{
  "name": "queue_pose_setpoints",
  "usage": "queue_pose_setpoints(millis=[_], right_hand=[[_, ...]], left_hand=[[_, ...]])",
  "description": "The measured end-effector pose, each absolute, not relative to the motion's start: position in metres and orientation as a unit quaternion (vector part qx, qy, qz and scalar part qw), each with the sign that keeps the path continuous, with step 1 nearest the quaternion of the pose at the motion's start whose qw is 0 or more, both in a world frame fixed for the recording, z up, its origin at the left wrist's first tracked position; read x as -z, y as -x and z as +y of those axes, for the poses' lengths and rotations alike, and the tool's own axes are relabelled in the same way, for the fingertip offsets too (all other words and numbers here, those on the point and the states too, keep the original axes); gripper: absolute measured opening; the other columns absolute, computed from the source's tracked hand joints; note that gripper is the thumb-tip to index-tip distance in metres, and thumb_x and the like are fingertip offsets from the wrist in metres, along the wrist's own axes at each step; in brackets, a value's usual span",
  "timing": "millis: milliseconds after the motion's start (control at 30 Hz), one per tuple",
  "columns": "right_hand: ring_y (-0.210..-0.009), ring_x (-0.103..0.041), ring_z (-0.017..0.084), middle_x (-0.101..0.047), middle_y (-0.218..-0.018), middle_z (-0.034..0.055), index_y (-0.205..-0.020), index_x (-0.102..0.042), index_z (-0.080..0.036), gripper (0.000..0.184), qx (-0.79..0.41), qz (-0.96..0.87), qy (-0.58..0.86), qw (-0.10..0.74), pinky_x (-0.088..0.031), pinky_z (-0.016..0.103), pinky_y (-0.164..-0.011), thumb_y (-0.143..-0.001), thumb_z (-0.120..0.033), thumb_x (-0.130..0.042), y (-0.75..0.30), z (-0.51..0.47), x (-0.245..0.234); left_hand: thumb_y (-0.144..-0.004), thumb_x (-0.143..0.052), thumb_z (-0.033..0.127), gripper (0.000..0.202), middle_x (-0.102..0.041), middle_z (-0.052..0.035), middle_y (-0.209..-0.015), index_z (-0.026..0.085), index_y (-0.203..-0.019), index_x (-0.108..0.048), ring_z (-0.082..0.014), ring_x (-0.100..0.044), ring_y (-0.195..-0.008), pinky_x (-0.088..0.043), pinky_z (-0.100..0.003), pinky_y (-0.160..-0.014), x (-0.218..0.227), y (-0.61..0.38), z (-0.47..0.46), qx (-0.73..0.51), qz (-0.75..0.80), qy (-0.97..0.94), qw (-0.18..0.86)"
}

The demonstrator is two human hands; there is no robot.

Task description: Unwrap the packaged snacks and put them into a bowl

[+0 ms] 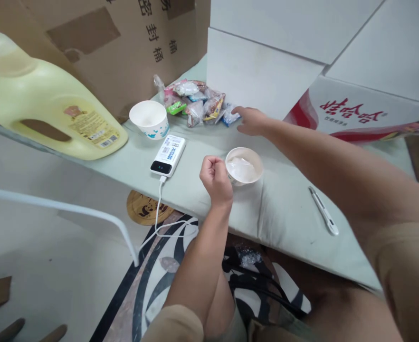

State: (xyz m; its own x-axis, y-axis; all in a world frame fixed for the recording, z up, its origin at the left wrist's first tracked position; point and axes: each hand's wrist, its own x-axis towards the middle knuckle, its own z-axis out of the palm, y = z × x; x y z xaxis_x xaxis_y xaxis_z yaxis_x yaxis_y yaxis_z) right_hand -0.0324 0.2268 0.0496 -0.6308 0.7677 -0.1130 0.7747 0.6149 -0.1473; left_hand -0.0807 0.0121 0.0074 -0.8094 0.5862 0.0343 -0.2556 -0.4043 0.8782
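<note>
My left hand is curled into a fist on the table, right beside a paper bowl. Nothing shows between its fingers. A clear, crinkled wrapper lies inside that bowl. My right hand reaches forward with the fingers apart, its index fingertip at the edge of a blue-and-white packet. This packet lies at the right end of a pile of small wrapped snack packets. Whether the fingertip touches it, I cannot tell.
A second paper bowl stands left of the pile. Before it lies a white power bank with a cable. A yellow jug is at left, a utility knife at right. Cardboard and white boxes stand behind.
</note>
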Motion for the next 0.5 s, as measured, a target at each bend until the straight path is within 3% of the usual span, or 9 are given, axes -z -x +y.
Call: queue_pose_setpoints(millis=[100, 167, 267, 367, 433, 500], right_hand=[[-0.127, -0.055, 0.034, -0.046, -0.150, 0.0166, -0.157, -0.035, -0.024, 0.087, 0.098, 0.882, -0.460, 0.025, -0.046, 0.045, -0.104, -0.077, -0.026, -0.070, 0.058, 0.259, -0.023], [-0.133, -0.050, 0.036, -0.040, -0.155, 0.0161, -0.158, -0.033, -0.026, 0.090, 0.111, 0.877, -0.466, 0.040, -0.044, 0.047, -0.108, -0.077, -0.026, -0.071, 0.068, 0.271, -0.012], [-0.131, -0.052, 0.037, -0.041, -0.154, 0.0159, -0.155, -0.036, -0.027, 0.085, 0.124, 0.870, -0.475, 0.047, -0.045, 0.052, -0.106, -0.078, -0.029, -0.071, 0.068, 0.274, -0.004], [-0.124, -0.056, 0.039, -0.045, -0.148, 0.0193, -0.151, -0.040, -0.022, 0.082, 0.120, 0.860, -0.494, 0.035, -0.048, 0.053, -0.099, -0.078, -0.043, -0.071, 0.052, 0.263, -0.003], [-0.119, -0.058, 0.036, -0.047, -0.145, 0.0198, -0.144, -0.046, -0.019, 0.079, 0.118, 0.859, -0.498, 0.029, -0.049, 0.047, -0.095, -0.077, -0.051, -0.072, 0.034, 0.252, -0.005], [-0.114, -0.060, 0.031, -0.052, -0.138, 0.0180, -0.130, -0.055, -0.016, 0.063, 0.114, 0.860, -0.496, 0.026, -0.049, 0.039, -0.090, -0.077, -0.048, -0.070, 0.011, 0.239, -0.009]], left_hand=[[-0.076, -0.054, 0.020, 0.011, -0.033, 0.0067, -0.052, 0.020, -0.067, -0.048, -0.0082, -0.031, -0.049, -0.024, -0.023, -0.049, -0.005, 0.085, 0.019, -0.815, 0.490, -0.173, 0.258], [-0.077, -0.053, 0.021, 0.011, -0.033, 0.0065, -0.053, 0.020, -0.067, -0.048, -0.0084, -0.030, -0.049, -0.024, -0.023, -0.049, -0.003, 0.087, 0.022, -0.811, 0.495, -0.169, 0.261], [-0.077, -0.052, 0.020, 0.011, -0.033, 0.0061, -0.054, 0.021, -0.067, -0.048, -0.0087, -0.031, -0.049, -0.025, -0.024, -0.050, -0.002, 0.087, 0.025, -0.808, 0.499, -0.165, 0.266], [-0.076, -0.053, 0.019, 0.011, -0.034, 0.0059, -0.054, 0.020, -0.066, -0.048, -0.0089, -0.032, -0.050, -0.027, -0.024, -0.051, -0.004, 0.086, 0.025, -0.805, 0.500, -0.172, 0.268], [-0.076, -0.053, 0.019, 0.011, -0.034, 0.0062, -0.052, 0.020, -0.066, -0.047, -0.0088, -0.031, -0.049, -0.026, -0.023, -0.050, -0.006, 0.083, 0.025, -0.805, 0.500, -0.177, 0.265], [-0.075, -0.052, 0.018, 0.011, -0.033, 0.0066, -0.051, 0.020, -0.065, -0.047, -0.0087, -0.030, -0.048, -0.024, -0.023, -0.049, -0.007, 0.080, 0.024, -0.808, 0.499, -0.183, 0.256]])
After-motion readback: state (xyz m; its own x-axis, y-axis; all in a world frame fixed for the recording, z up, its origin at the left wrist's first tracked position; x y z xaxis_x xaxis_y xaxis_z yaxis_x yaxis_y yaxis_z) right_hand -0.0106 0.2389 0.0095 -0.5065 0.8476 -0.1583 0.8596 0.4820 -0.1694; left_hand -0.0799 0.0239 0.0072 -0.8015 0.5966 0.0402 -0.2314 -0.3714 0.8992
